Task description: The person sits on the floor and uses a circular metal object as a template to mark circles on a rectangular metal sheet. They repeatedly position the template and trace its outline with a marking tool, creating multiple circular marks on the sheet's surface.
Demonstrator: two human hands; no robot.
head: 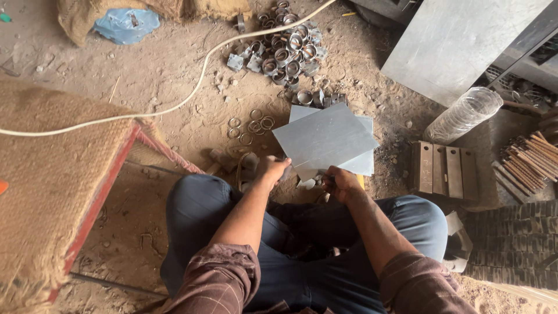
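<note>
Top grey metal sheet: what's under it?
Under the top grey sheet, held by both hands, left hand and right hand, lies at least one more grey sheet, its edges showing. The ground beneath is covered, so anything else there is hidden.

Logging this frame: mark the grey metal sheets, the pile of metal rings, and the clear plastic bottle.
grey metal sheets (325,138), head view, middle of the top sheet.
pile of metal rings (288,51), head view, centre of the heap.
clear plastic bottle (463,114), head view, mid-body.

I see matt grey sheet metal (325,139), shiny steel rings (289,49), a clear ribbed plastic bottle (463,114), coarse burlap (46,186), and dusty dirt floor (168,70).
</note>
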